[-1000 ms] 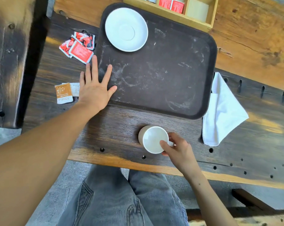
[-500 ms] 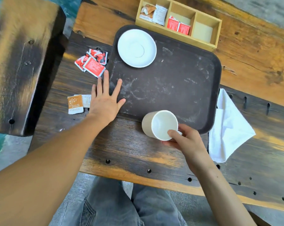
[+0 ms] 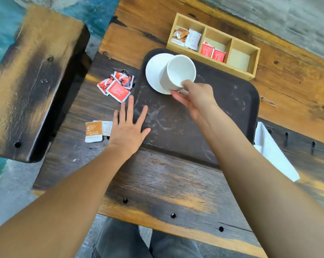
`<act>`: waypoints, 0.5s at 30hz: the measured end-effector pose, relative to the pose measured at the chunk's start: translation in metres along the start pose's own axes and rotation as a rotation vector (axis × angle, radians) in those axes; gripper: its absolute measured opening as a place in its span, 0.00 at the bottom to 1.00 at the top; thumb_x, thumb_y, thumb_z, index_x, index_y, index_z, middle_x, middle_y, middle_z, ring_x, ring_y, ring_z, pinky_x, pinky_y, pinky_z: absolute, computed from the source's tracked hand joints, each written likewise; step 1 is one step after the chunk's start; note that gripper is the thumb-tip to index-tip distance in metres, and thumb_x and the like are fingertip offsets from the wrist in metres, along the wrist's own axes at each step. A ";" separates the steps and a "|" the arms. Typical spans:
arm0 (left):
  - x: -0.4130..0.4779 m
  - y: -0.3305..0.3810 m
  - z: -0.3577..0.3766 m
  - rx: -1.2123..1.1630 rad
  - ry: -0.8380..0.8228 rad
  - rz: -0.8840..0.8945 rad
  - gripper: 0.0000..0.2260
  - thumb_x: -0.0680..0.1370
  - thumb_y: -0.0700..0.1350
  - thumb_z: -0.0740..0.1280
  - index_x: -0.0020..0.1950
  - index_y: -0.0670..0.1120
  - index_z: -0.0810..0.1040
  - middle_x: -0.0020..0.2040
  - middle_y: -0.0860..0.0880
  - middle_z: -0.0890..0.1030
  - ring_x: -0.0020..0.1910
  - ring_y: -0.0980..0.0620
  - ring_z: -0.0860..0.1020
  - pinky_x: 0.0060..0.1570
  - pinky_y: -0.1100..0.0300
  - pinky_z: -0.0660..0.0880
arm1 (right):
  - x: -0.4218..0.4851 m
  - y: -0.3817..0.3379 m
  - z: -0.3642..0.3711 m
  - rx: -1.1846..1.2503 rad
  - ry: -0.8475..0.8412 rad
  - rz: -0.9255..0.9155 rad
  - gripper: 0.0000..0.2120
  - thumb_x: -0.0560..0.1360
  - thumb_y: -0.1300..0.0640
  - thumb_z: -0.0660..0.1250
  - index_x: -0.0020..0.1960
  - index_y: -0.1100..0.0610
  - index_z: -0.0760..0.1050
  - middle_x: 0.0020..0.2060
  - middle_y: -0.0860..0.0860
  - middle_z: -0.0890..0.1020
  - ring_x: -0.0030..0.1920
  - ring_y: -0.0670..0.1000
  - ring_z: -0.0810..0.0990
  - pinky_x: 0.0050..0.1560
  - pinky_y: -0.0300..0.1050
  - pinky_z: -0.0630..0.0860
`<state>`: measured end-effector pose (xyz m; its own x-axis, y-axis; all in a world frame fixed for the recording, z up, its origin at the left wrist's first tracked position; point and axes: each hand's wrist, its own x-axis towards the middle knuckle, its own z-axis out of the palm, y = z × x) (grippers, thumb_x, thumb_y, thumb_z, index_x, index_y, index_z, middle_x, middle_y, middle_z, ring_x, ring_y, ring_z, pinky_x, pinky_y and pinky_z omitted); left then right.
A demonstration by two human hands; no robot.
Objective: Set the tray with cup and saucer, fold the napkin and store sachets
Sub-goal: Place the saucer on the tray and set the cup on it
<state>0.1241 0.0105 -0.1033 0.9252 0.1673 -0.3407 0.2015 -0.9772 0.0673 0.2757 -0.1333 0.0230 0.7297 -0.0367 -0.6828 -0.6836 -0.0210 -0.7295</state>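
Note:
My right hand (image 3: 195, 98) grips a white cup (image 3: 177, 72) by its handle, holding it tilted over the white saucer (image 3: 153, 71) at the far left corner of the dark tray (image 3: 222, 108). Whether the cup touches the saucer I cannot tell. My left hand (image 3: 128, 130) lies flat, fingers spread, on the tray's left edge. Red sachets (image 3: 116, 84) lie on the table left of the tray, with an orange sachet (image 3: 93, 131) and a white sachet (image 3: 107, 127) nearer me. A white napkin (image 3: 272, 153) lies right of the tray, partly behind my right arm.
A wooden organiser (image 3: 239, 58) with three compartments stands behind the tray; brown and white sachets fill its left one, red sachets its middle one. A dark wooden bench (image 3: 31, 81) stands to the left. The table's near edge has small holes.
My right hand has lifted the cup from the table's near side and carried it across the tray to the saucer. My left hand has stayed flat on the tray's edge.

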 end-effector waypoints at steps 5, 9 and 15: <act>0.001 0.000 -0.002 -0.002 -0.029 -0.001 0.33 0.83 0.66 0.44 0.82 0.55 0.31 0.78 0.39 0.23 0.82 0.37 0.36 0.81 0.40 0.46 | 0.029 -0.006 0.023 -0.048 0.082 0.075 0.13 0.79 0.64 0.69 0.60 0.61 0.69 0.53 0.59 0.80 0.40 0.58 0.89 0.51 0.51 0.87; 0.001 0.000 -0.002 -0.017 -0.021 0.004 0.34 0.83 0.65 0.44 0.82 0.55 0.31 0.78 0.39 0.23 0.82 0.36 0.35 0.81 0.40 0.46 | 0.039 -0.007 0.032 -0.057 0.100 0.067 0.15 0.79 0.62 0.69 0.58 0.57 0.64 0.61 0.58 0.76 0.36 0.55 0.88 0.51 0.51 0.87; 0.001 0.001 0.000 -0.037 -0.027 0.005 0.34 0.83 0.65 0.45 0.82 0.55 0.31 0.78 0.39 0.24 0.82 0.36 0.34 0.80 0.39 0.45 | 0.043 -0.013 0.040 -0.074 0.100 0.097 0.18 0.79 0.57 0.72 0.65 0.58 0.71 0.48 0.50 0.76 0.32 0.53 0.87 0.50 0.50 0.87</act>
<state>0.1250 0.0098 -0.1037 0.9171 0.1583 -0.3658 0.2093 -0.9723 0.1040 0.3161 -0.0948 0.0012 0.6581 -0.1414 -0.7396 -0.7524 -0.0864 -0.6530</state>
